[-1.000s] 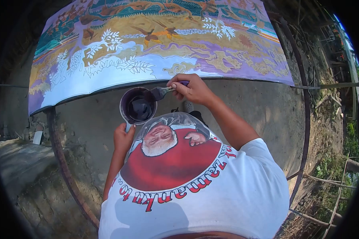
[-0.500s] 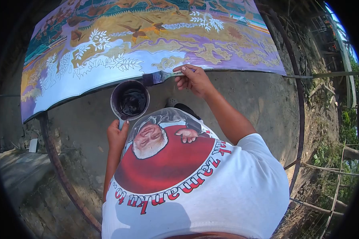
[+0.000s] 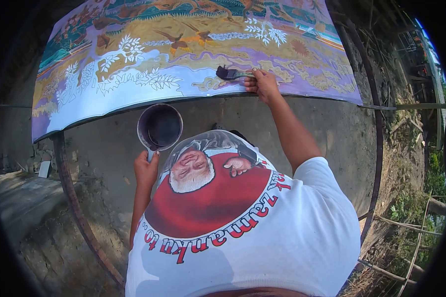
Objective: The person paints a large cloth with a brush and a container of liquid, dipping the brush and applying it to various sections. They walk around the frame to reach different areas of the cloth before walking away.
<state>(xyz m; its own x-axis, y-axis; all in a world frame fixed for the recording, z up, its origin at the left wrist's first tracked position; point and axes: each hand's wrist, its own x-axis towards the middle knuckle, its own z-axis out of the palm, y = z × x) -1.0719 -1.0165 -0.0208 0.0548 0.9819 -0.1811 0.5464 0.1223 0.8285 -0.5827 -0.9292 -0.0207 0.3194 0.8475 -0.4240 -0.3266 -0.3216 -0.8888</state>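
My right hand (image 3: 262,85) is closed round the handle of a paintbrush (image 3: 242,74). The brush's dark, wet bristles lie over the purple and tan part of a painted cloth (image 3: 129,94), close to its near edge. Birds, leafy branches and wavy cloud shapes cover the cloth, and a pale band of it runs along the lower left. Below that edge, my left hand (image 3: 146,167) grips the light handle of a dipper (image 3: 140,129) with dark purple liquid inside. The dipper's mouth faces up, apart from the cloth.
A dark pole (image 3: 82,218) curves down at the left, and another pole (image 3: 376,163) runs along the right side. Bare ground (image 3: 104,163) lies beneath the cloth. Thin bamboo sticks (image 3: 411,227) and green plants (image 3: 406,195) are at the far right.
My right hand has carried the brush from beside the dipper, up and to the right, over the cloth. The left hand keeps the dipper in nearly the same place.
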